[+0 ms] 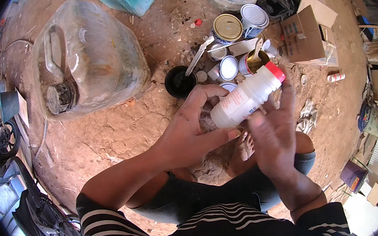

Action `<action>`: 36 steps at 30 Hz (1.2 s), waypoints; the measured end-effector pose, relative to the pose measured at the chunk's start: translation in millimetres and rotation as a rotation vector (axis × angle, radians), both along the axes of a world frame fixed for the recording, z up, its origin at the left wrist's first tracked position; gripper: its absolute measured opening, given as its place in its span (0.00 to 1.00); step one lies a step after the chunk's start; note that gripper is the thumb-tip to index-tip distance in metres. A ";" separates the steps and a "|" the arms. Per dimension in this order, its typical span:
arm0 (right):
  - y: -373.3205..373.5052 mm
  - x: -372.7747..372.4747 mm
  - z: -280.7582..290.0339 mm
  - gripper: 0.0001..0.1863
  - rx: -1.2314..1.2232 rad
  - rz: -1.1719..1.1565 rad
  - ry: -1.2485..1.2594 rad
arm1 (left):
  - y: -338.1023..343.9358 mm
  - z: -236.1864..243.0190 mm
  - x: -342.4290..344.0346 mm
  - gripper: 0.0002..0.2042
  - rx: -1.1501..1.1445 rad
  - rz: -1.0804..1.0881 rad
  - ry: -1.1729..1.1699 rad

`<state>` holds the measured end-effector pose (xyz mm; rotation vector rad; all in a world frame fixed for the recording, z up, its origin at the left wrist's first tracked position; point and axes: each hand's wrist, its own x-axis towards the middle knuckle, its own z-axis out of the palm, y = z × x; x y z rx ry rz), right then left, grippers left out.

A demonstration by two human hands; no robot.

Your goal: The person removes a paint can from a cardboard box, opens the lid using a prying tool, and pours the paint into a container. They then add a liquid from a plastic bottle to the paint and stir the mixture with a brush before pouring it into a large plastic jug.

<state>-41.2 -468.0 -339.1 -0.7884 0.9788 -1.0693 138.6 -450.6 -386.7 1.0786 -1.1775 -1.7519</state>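
A white plastic bottle (243, 101) with a red cap (275, 71) is held up over my knees, tilted with its cap to the upper right. My left hand (189, 126) is curved around its base, index finger on the far side and thumb below. The thumb of my right hand (275, 133) lies against the bottle's lower side, while its fingers reach up behind the neck, close to the cap. Beyond the bottle stand a black pot (179, 82) with a pale stick in it and an open tin (254, 64) with a brush (256, 50) resting in it.
A large cloudy jerrycan (97, 49) lies at the left. Lidded tins (227, 28) and a cardboard box (303, 35) stand on the dirt floor (102, 137) ahead. A small red-and-white tube (336, 77) lies at the right. Bicycle-like black parts (36, 205) are at the far left.
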 end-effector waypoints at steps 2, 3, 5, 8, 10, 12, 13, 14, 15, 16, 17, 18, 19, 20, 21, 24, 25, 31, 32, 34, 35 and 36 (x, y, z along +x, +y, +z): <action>4.3 -1.8 -3.4 0.57 -0.021 0.016 0.075 | -0.7 -0.2 -0.6 0.38 -0.095 -0.024 -0.137; 5.2 -1.3 -4.6 0.59 -0.029 0.027 0.109 | -0.1 2.7 -1.2 0.39 -0.125 -0.038 -0.170; -5.4 -8.0 4.7 0.58 -0.105 0.027 0.210 | 2.6 7.8 0.4 0.39 -0.179 -0.037 -0.171; -38.1 -52.2 24.8 0.29 -0.257 -0.419 0.244 | 10.8 15.8 4.9 0.37 -0.198 -0.026 -0.109; -44.3 -62.3 32.4 0.25 -0.375 -0.578 0.247 | 13.3 12.0 7.6 0.36 -0.276 -0.279 -0.291; -14.6 -44.3 17.7 0.34 -0.396 -0.401 0.282 | 10.8 -0.3 4.6 0.34 -0.304 -0.505 -0.407; -2.3 -36.8 13.6 0.40 -0.378 -0.223 0.310 | 12.7 -7.6 5.8 0.33 -0.284 -0.609 -0.427; 9.6 -27.4 10.9 0.46 -0.373 -0.045 0.348 | 17.3 -12.2 9.6 0.33 -0.263 -0.727 -0.435; -10.4 -32.6 19.5 0.40 -0.288 -0.155 0.244 | 23.6 -9.8 12.0 0.32 -0.270 -0.714 -0.442; -23.7 -38.4 27.5 0.35 -0.201 -0.296 0.137 | 29.4 -5.1 14.6 0.32 -0.276 -0.702 -0.450; -39.8 -49.0 37.0 0.30 -0.136 -0.446 0.031 | 25.9 -2.0 14.7 0.31 -0.303 -0.678 -0.475; -29.9 -44.7 25.3 0.31 -0.240 -0.425 0.212 | 23.7 -2.3 13.6 0.31 -0.309 -0.667 -0.462; -10.3 -40.0 7.6 0.32 -0.344 -0.404 0.394 | 22.5 -3.2 12.9 0.31 -0.315 -0.657 -0.449; 3.1 -36.9 7.0 0.33 -0.396 -0.228 0.552 | 22.5 -4.4 12.8 0.31 -0.317 -0.653 -0.425; 13.0 -33.1 7.6 0.34 -0.479 -0.057 0.699 | 16.3 -4.1 14.5 0.32 -0.257 -0.661 -0.328; -2.3 -31.9 22.5 0.31 -0.358 -0.119 0.412 | 33.4 -11.8 20.4 0.32 -0.365 -0.557 -0.534; -26.8 -46.3 30.4 0.29 -0.097 -0.339 -0.053 | 26.1 -6.5 15.9 0.32 -0.288 -0.630 -0.476; 23.6 -22.6 18.2 0.31 -0.152 0.007 0.439 | 14.7 -4.4 17.5 0.30 -0.146 -0.612 -0.263; 12.9 -31.7 17.3 0.35 -0.100 -0.065 0.400 | 20.5 -6.0 18.1 0.30 -0.232 -0.611 -0.364; -25.5 -40.1 25.5 0.39 0.008 -0.329 0.066 | 22.8 -9.0 17.2 0.29 -0.334 -0.615 -0.481; -16.6 -41.5 23.8 0.39 -0.249 -0.157 0.405 | 20.4 -10.5 17.3 0.30 -0.324 -0.625 -0.466; 3.7 -35.7 24.3 0.38 -0.501 0.020 0.754 | 19.0 -13.7 16.3 0.31 -0.317 -0.640 -0.437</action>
